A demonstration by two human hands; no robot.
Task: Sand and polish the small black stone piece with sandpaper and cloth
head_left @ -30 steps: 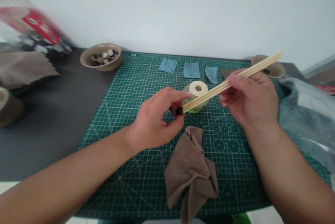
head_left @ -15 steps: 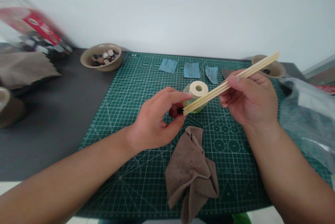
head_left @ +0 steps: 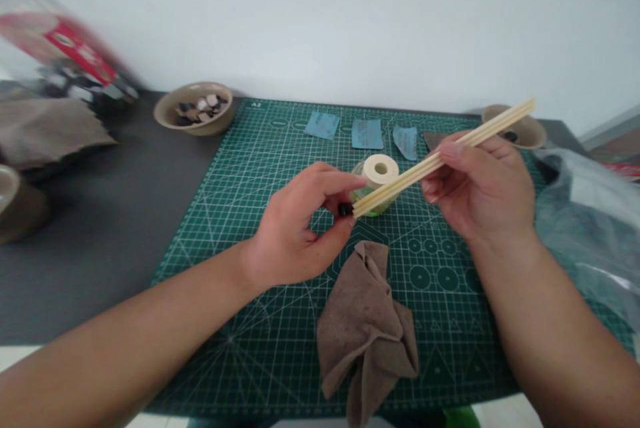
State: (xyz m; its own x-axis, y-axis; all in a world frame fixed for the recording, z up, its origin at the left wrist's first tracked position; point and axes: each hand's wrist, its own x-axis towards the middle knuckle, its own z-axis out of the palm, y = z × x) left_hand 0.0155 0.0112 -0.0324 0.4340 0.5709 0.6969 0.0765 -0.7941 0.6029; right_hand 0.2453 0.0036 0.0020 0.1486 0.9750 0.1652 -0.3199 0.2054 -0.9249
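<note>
My right hand (head_left: 477,188) pinches a bundle of thin wooden sticks (head_left: 440,160) between thumb and fingers, and the sticks slant down to the left. My left hand (head_left: 295,228) holds a small dark object (head_left: 345,209) between its fingertips, right by the lower ends of the sticks. Behind those ends stands a small green glass jar (head_left: 373,203), and a cream ring with a central hole (head_left: 380,170) sits on top of it. The sticks pass in front of the jar and partly hide it.
A green cutting mat (head_left: 440,348) lies under everything, with a crumpled brown cloth (head_left: 365,335) near me. Several blue abrasive sheets (head_left: 367,134) lie behind the jar. Bowls (head_left: 194,109) (head_left: 515,127) stand at the back corners of the mat, and a plastic bag (head_left: 585,228) lies to the right.
The lower ends of the sticks have shifted slightly right, and both hands have moved a little. The grip of each hand has stayed the same.
</note>
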